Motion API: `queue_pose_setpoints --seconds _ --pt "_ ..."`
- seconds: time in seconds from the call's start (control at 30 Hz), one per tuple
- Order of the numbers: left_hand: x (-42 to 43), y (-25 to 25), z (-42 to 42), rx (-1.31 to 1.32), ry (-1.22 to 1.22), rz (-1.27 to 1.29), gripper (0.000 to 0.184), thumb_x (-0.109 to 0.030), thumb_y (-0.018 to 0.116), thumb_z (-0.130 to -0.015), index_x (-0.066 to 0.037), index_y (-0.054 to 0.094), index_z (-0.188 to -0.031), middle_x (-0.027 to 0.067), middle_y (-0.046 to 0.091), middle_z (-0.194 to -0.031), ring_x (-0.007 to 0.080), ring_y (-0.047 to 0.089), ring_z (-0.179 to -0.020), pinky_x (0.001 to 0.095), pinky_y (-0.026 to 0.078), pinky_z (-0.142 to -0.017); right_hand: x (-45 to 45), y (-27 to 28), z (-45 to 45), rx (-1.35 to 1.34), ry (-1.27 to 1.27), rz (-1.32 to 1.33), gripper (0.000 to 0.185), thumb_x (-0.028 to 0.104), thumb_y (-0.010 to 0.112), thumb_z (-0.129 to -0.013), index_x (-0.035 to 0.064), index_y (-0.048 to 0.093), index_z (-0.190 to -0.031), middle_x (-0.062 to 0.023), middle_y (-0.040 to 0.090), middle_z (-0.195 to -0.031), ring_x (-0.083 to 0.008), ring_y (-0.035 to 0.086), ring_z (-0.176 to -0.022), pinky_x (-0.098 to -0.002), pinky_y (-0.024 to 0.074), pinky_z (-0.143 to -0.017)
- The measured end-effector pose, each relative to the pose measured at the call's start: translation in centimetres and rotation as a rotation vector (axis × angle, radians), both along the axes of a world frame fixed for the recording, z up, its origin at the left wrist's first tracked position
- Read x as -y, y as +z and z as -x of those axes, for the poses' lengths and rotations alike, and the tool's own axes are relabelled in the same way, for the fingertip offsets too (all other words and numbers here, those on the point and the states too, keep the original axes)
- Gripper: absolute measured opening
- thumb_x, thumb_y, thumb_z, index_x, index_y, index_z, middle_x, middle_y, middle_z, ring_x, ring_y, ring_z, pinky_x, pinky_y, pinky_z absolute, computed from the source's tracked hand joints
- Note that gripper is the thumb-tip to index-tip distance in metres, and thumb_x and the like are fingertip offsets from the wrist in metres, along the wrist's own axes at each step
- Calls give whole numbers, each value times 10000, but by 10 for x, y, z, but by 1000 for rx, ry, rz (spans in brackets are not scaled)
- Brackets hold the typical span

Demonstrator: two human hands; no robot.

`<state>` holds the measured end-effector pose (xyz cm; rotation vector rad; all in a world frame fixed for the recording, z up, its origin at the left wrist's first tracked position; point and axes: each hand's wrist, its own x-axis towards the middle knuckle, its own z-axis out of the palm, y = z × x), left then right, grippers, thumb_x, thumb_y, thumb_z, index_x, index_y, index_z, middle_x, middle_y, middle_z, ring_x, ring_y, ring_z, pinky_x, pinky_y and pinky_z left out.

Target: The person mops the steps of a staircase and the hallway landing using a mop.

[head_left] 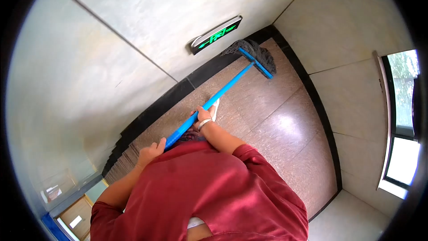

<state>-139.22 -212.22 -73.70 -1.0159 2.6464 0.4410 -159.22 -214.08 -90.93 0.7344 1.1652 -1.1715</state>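
Observation:
A mop [229,86] with a blue handle runs slantwise from my body toward the far corner of the floor. Near the handle's top end, my left hand [152,151] is closed on it, the fingers partly hidden. Farther down, my right hand [203,115] wraps round the same handle, with a pale band at its wrist. The mop's dark grey strands [267,58] hang from a blue crossbar [256,64] and lie against the black skirting by the corner.
Brown stone tiles [285,120] cover the floor, edged by black skirting [327,129]. A lit green exit sign [217,35] sits low on the wall. Steps [120,163] descend at the left. A window [401,116] is at the right. A white shoe [216,109] shows beside my right hand.

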Motion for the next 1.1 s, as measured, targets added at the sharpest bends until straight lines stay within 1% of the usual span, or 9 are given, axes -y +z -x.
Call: queue_pose_setpoints --seconds 0.17,0.37,0.47,0.5,0.67,0.77,0.9,0.97,1.1 --pt "56 1 82 2 3 5 446 -250 525 -665 -74 398 -1055 116 485 -621 281 502 -455 364 399 -381 40 -3 75 -42 -60 64 142 168 409 -787 32 382 -818 -112 466 -636 -230 467 -552 -367 421 -525" --pt "113 6 196 -59 -15 17 422 -259 565 -646 -67 432 -998 113 495 -599 282 510 -481 376 415 -424 63 12 182 -26 -39 259 208 210 387 -806 16 376 -882 -118 463 -790 -237 488 -689 -364 426 -603" --pt "150 4 258 -88 -15 27 366 -199 576 -647 -41 449 -952 125 513 -603 287 525 -530 366 429 -472 59 23 224 -26 -107 173 197 203 386 -804 14 394 -859 -112 458 -783 -220 489 -689 -356 428 -606" --pt "162 -2 277 -116 -28 21 354 -195 573 -650 -40 451 -944 128 515 -605 291 525 -535 370 427 -472 56 7 233 18 -143 123 117 160 372 -799 52 394 -835 -102 478 -729 -212 507 -634 -358 432 -547" --pt "196 -30 341 -188 -94 31 354 -188 572 -653 -41 439 -946 136 518 -610 302 524 -542 381 425 -473 43 4 266 44 -175 72 117 136 365 -792 55 394 -871 -83 488 -629 -203 495 -538 -342 417 -504" --pt "193 -21 337 -70 -93 -58 413 -179 582 -648 -49 396 -993 146 511 -606 316 518 -554 388 415 -480 45 -5 280 73 -100 53 162 159 362 -794 49 396 -908 -91 487 -666 -203 493 -537 -338 411 -492" --pt "177 8 319 -103 -52 -155 477 -160 573 -653 -55 370 -1072 155 507 -655 324 503 -559 399 403 -495 72 -10 300 91 -53 37 208 228 386 -797 54 396 -910 -100 478 -705 -212 504 -577 -342 420 -506" --pt "166 35 316 57 5 -154 471 -148 563 -652 -74 382 -1080 145 503 -666 318 497 -546 396 397 -483 86 0 317 69 -53 88 216 240 395 -795 53 399 -902 -98 478 -699 -215 508 -589 -343 422 -508" --pt "134 98 344 203 -38 40 452 -134 554 -635 -133 410 -1064 106 491 -621 273 492 -491 354 390 -430 113 -3 361 67 -181 142 185 239 428 -787 56 405 -794 -85 453 -607 -215 487 -559 -373 427 -540"
